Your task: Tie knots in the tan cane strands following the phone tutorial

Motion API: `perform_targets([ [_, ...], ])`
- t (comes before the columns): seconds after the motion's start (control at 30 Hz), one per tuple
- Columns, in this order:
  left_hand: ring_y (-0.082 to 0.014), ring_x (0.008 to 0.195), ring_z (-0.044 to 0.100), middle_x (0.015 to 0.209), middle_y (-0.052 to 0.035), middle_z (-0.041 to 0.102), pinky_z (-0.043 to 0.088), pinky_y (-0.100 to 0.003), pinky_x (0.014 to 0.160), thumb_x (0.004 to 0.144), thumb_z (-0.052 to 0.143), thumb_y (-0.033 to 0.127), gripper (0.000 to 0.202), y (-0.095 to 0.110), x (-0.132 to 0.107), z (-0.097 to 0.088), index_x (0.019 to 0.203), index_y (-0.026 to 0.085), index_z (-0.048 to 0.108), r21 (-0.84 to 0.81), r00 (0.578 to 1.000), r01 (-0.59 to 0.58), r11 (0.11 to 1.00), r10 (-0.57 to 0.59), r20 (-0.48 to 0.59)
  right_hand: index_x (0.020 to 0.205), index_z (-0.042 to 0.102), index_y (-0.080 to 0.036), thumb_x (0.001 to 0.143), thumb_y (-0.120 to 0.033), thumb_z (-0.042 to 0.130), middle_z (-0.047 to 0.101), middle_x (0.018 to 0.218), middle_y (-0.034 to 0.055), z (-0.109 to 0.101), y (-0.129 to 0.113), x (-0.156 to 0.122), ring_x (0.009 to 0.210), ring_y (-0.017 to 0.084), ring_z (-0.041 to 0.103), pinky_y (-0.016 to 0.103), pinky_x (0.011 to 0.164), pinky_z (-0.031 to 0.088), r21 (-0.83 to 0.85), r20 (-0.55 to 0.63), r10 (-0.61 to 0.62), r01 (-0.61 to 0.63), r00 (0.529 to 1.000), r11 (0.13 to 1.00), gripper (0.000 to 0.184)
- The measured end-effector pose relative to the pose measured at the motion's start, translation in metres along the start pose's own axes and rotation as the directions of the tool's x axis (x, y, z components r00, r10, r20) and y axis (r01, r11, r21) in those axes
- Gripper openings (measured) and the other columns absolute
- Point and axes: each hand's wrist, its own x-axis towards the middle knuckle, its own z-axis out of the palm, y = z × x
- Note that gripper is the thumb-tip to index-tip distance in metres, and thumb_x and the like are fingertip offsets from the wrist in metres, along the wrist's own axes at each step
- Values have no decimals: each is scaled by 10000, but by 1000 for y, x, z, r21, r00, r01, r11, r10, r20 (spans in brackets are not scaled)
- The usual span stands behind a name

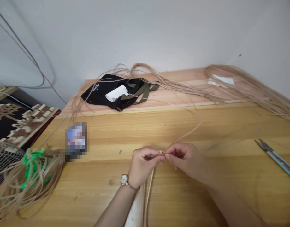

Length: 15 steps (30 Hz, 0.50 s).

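Yellow wooden bench (95, 179) lies below; the left hand (142, 164) and the right hand (184, 157), equally near, pinch a thin tan strand (162, 153) between them, its pale length seemingly running toward the near edge.

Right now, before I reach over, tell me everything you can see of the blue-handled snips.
The snips have light-blue handles and dark, pointed blades that look like metal. The blade tips stand slightly apart. They lie on the wooden table, right of the right hand, which does not touch them. The tips point toward the upper left of the picture; the handle ends are cut off by its right edge.
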Motion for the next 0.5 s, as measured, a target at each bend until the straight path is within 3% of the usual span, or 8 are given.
perform_targets([
  [0.13, -137, 556, 575, 627, -57, 623, 461, -225, 503, 640, 666, 233, 91, -3, -1, -3, 661, 146, 675, 230, 990, -139, 963, 132, 43, 633, 609, -147, 706, -216, 533, 522, 458, -25, 0, -4, 0, 409, 74, 449, 187, 396, 332, -87, -7, 7, -7, 1000, 996, 125],
  [0.27, -141, 613, 580, 673, -58, 640, 465, -228, 562, 718, 595, 228, 107, -6, -1, -3, 745, 174, 683, 409, 951, -309, 859, 288, 113, 625, 598, -145, 701, -216, 522, 507, 422, -30, 1, -3, 1, 385, 77, 444, 187, 385, 323, -103, -41, 39, -43, 998, 994, 129],
  [0.43, -126, 708, 595, 790, -55, 654, 476, -211, 660, 747, 550, 139, 159, -10, -1, -1, 858, 181, 658, 477, 848, -512, 714, 510, 146, 643, 583, -142, 704, -219, 501, 503, 470, -28, 3, 2, 3, 404, 78, 462, 184, 393, 337, -47, -40, 78, -80, 996, 996, 128],
  [0.5, -122, 719, 591, 797, -56, 648, 475, -209, 670, 750, 546, 127, 164, -11, -1, -1, 867, 173, 651, 477, 842, -519, 710, 521, 140, 665, 579, -142, 714, -232, 496, 512, 502, -25, 4, 4, 5, 418, 78, 471, 184, 401, 347, -6, -27, 78, -79, 997, 997, 132],
])
